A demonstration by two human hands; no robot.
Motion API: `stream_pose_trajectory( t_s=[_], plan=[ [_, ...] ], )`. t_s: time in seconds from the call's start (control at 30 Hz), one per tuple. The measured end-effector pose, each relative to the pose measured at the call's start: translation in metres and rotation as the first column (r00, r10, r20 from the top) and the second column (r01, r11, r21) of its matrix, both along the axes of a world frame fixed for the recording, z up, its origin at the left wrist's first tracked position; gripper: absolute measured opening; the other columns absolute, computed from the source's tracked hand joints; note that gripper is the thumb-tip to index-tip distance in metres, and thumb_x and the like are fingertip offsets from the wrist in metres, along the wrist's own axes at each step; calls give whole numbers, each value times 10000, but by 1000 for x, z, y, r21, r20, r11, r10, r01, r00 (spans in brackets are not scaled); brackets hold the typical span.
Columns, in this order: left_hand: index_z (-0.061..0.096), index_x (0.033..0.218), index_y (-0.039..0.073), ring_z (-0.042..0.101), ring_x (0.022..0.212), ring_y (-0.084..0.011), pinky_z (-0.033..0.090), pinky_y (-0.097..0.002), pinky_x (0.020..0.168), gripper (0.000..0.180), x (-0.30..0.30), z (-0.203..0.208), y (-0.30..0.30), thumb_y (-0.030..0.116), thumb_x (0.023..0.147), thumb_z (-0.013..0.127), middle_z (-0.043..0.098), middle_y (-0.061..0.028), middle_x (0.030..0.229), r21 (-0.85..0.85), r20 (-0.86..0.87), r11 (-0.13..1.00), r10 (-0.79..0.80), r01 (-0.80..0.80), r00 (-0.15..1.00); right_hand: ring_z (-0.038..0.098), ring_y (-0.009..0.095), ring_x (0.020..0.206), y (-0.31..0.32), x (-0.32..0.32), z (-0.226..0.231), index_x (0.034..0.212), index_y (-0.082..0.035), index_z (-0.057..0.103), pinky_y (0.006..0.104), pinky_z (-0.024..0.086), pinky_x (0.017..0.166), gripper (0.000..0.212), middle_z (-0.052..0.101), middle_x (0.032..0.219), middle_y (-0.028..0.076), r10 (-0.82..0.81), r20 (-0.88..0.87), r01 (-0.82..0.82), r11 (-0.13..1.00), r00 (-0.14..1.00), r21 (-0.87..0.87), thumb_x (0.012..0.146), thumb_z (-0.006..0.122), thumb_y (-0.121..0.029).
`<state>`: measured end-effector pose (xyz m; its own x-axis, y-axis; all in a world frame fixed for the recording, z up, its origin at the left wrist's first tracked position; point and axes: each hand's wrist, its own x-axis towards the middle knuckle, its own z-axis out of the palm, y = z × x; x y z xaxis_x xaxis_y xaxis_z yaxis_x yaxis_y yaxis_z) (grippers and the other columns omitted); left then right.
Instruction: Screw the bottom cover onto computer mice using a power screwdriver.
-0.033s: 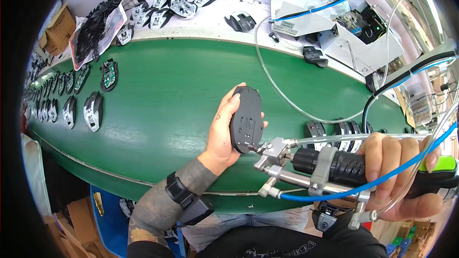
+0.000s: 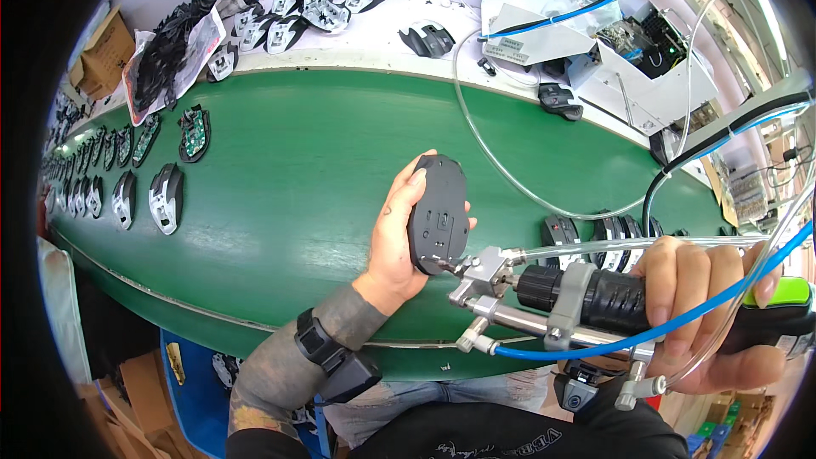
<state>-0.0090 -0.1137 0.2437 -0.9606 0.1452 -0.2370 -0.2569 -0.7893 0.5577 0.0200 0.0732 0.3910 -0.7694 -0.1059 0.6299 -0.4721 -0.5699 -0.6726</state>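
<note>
My left hand (image 2: 391, 229) is closed around a black computer mouse (image 2: 440, 204), its flat underside turned up toward me. Over the green bench, my right hand (image 2: 705, 310) wraps the black body of a powered screwdriver (image 2: 608, 296). A metal nozzle head (image 2: 486, 272) fixed to the screwdriver reaches to the lower end of the mouse and appears to touch it; the exact contact point is too small to make out. A blue air hose (image 2: 578, 350) and clear tubes run along the tool and cross in front of my right hand.
Mouse shells (image 2: 166, 197) and circuit-board halves (image 2: 195, 133) stand in rows on the left of the green bench (image 2: 323, 144). Several black mice (image 2: 559, 234) sit behind the tool. White machine (image 2: 642, 85) and a looping clear tube (image 2: 501, 172) occupy the right back.
The screwdriver has shifted very slightly left. Both hands keep their grip, and the mouse stays almost in place.
</note>
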Motion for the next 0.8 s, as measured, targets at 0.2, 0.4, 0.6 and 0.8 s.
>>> stream_pose_trajectory(
  t_s=[0.2, 0.4, 0.6, 0.8],
  plan=[
    [541, 1239, 56, 587, 960, -184, 495, -325, 827, 388, -14, 2, -2, 228, 900, 621, 583, -105, 1127, -803, -333, 538, -46, -258, 942, 542, 73, 529, 6, -12, 3, 1167, -123, 384, 237, 431, 579, 515, 531, 662, -52, 30, -9, -29, 997, 1000, 75, 886, 603, -494],
    [562, 1215, 104, 506, 1124, -385, 447, -454, 943, 481, -23, -20, -24, 246, 779, 707, 442, -175, 1333, -811, -345, -320, -415, -490, 842, 514, 120, 590, 41, -43, -3, 1202, -100, 364, 264, 390, 587, 560, 496, 727, -4, 69, -42, -67, 997, 997, 40, 920, 483, -569],
    [540, 1241, 111, 531, 1131, -399, 471, -435, 925, 520, -25, -27, -12, 246, 770, 714, 385, -205, 1410, -839, -348, -280, -381, -466, 857, 478, 127, 533, 52, -61, -7, 1114, -57, 418, 289, 409, 545, 528, 483, 670, 19, -67, -70, 61, 995, 995, -75, 937, 465, -552],
    [528, 1242, 26, 504, 1209, -295, 432, -390, 1005, 431, -28, -33, -21, 155, 853, 662, 396, -172, 1394, -904, -416, 203, -217, -376, 883, 466, 121, 482, 35, -55, -6, 1097, -60, 415, 299, 422, 541, 561, 465, 603, 12, -143, 9, 143, 990, 990, -8, 906, 503, -580]
  ],
)
